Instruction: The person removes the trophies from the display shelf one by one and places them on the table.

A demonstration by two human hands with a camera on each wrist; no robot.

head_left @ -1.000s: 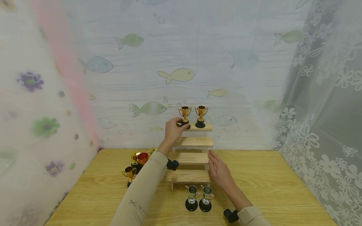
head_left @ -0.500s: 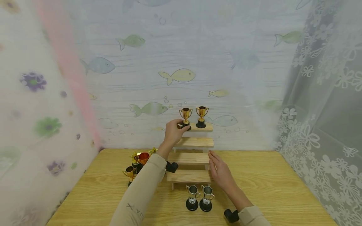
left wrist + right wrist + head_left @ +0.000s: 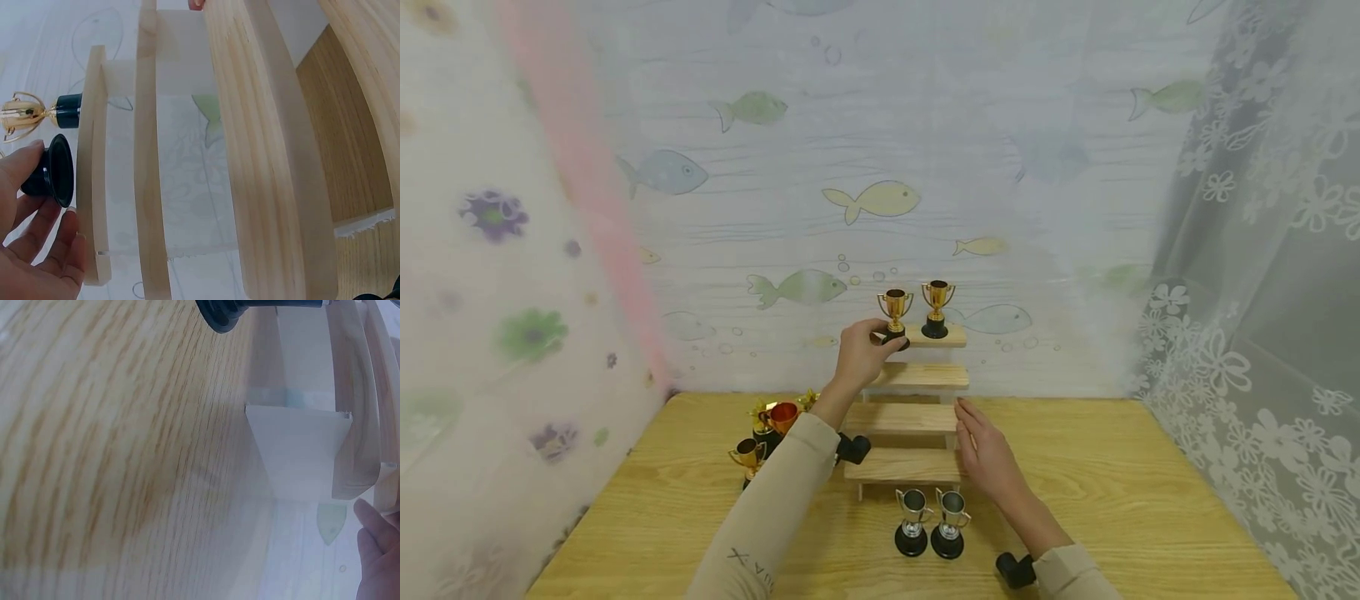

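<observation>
My left hand [image 3: 861, 354] pinches a gold trophy cup [image 3: 895, 302] by its black base, at the left part of the top step of a wooden stepped stand [image 3: 902, 418]. In the left wrist view the underside of that black base [image 3: 60, 170] shows, tilted and with a small gap to the step. A second gold trophy cup [image 3: 937, 302] stands upright on the same step, to the right. My right hand [image 3: 988, 458] has its fingers straight, fingertips at the right end of a middle step. In the right wrist view, fingers [image 3: 375, 525] show beside the stand's edge.
Two silver trophy cups [image 3: 913, 518] on black bases stand on the wooden table [image 3: 1097, 483] before the stand. Left of it, partly behind my left sleeve, are a red cup [image 3: 784, 417], a gold cup [image 3: 747, 454] and gold star shapes [image 3: 760, 412]. A fish-print curtain [image 3: 1045, 208] hangs behind.
My left hand has brought the held gold trophy cup slightly down and toward the front of the top step. My right hand stays at the stand's right side.
</observation>
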